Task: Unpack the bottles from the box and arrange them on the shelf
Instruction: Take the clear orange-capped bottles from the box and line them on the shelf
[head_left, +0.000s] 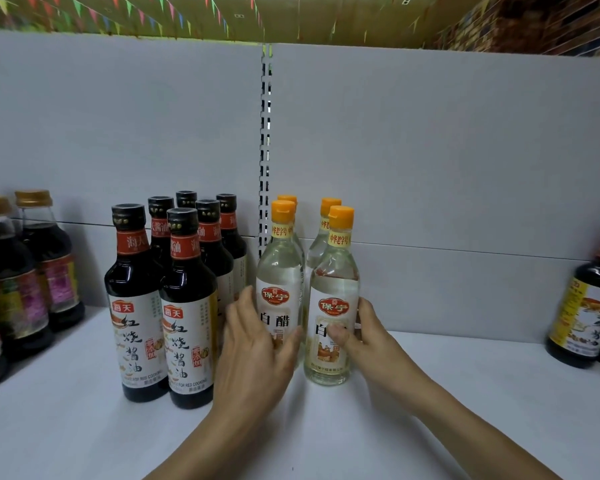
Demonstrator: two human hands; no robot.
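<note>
Head view: we see our left hand (257, 344) wrapped round the left front vinegar bottle (279, 296) from its left, and our right hand (369, 337) gripping the right front vinegar bottle (333, 306) from its right. Both bottles stand upright on the shelf (465, 393), midway along it, just beside the soy sauce bottles (137, 306).

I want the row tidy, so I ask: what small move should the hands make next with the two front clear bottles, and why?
Probably slide the right front bottle slightly back, level with the left front bottle, then let go. The right hand grips it, the left hand holds the other; both stand upright on the shelf, the right one seemingly nearer.
</note>
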